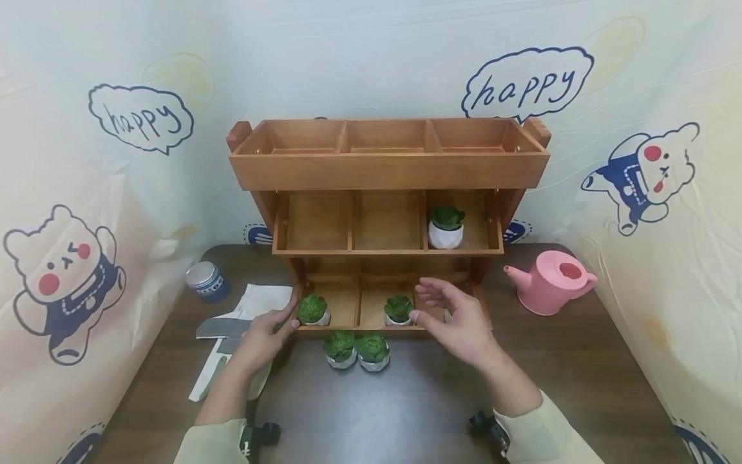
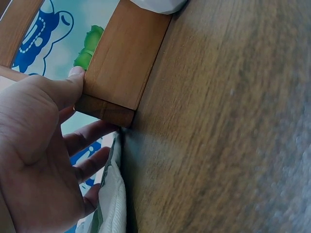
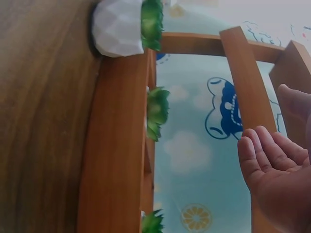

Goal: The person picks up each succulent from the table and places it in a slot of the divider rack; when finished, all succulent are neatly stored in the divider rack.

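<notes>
- At lower centre we see two potted plants (image 1: 372, 349), side by side.
- Left of centre, our left hand (image 1: 265, 336) grips a corner of the wooden shelf (image 1: 388, 173), thumb near the bottom-left succulent (image 1: 313, 309).
- Right of centre, our right hand (image 1: 460, 323) is empty, thumb apart from fingers, thumb tip just beside the bottom-middle succulent (image 1: 398, 309).

On my right, a pink watering can (image 1: 543, 289) stands on the brown table (image 1: 580, 361). On my left, I see a blue jar (image 1: 210, 287). The pale wall (image 1: 371, 58) has bears (image 1: 78, 309) and "happy" words (image 1: 522, 89).
</notes>
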{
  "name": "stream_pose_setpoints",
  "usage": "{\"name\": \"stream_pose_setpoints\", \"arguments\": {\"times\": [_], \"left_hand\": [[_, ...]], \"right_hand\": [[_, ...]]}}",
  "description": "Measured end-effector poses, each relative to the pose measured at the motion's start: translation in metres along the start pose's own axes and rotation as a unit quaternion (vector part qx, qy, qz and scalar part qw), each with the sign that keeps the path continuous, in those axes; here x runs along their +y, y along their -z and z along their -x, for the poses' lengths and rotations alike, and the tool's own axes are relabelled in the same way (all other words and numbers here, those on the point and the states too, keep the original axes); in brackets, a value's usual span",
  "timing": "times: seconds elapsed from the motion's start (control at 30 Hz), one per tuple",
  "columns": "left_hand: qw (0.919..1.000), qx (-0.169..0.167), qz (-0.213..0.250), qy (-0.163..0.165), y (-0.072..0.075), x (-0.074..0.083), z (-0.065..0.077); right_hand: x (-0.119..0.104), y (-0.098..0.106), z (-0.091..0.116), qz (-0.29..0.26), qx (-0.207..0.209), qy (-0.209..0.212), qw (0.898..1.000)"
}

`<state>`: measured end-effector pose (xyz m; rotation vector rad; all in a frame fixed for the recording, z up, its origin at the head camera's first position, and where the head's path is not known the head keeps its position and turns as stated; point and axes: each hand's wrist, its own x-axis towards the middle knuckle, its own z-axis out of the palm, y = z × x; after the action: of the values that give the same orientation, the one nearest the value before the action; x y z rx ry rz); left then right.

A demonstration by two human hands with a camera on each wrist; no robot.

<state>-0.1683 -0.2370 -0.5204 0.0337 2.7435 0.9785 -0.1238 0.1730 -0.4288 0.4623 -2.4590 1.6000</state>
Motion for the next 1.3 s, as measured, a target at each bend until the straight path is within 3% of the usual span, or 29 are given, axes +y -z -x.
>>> {"name": "stream_pose_setpoints", "arguments": {"times": [0.47, 1.3], "left_hand": [[1.0, -0.001, -0.004, -0.001, 0.001, 0.0, 0.001], [1.0, -0.005, 0.001, 0.001, 0.001, 0.0, 0.0]], "right_hand": [[0.006, -0.016, 0.008, 0.019, -0.062, -0.028, 0.998], [0.024, -0.047, 0.018, 0.015, -0.185, -0.028, 0.982]]}}
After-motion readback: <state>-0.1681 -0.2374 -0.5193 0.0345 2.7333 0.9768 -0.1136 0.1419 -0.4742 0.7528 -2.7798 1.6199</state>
